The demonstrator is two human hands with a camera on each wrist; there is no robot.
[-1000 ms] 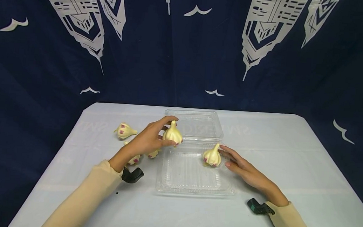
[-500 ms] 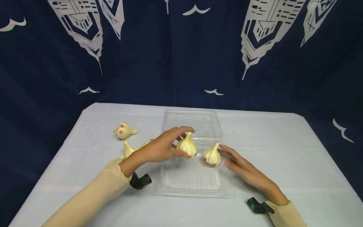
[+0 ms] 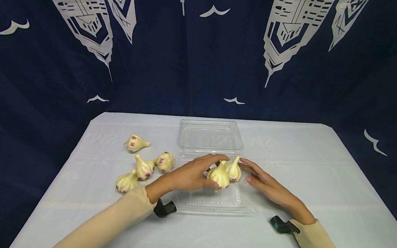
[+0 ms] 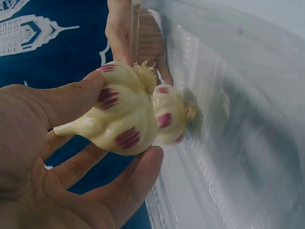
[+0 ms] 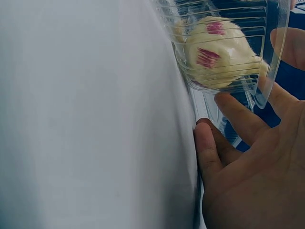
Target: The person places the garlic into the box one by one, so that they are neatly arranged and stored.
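Note:
Between the thumb and fingers of my left hand (image 3: 191,174) is a garlic bulb (image 4: 126,109), pale with purple streaks. It is held over the clear plastic clamshell box (image 3: 213,209); whether it touches the bottom cannot be told. A second garlic bulb (image 3: 234,168) sits inside the box, right beside the held one. My right hand (image 3: 270,186) is at the box's right side, fingers extended. In the right wrist view, one fingertip (image 5: 223,99) lies against or very near the ribbed wall, and another finger reaches towards the second bulb's stem.
Several more garlic bulbs lie on the white table left of the box, among them one upright bulb (image 3: 144,168) and one farther back (image 3: 136,143). The box's lid (image 3: 211,136) lies open behind its base. A dark blue printed curtain (image 3: 196,62) hangs beyond the table.
My left hand has carried its garlic bulb right and towards me, from the box's left side to next to the second bulb. My right hand has stayed put.

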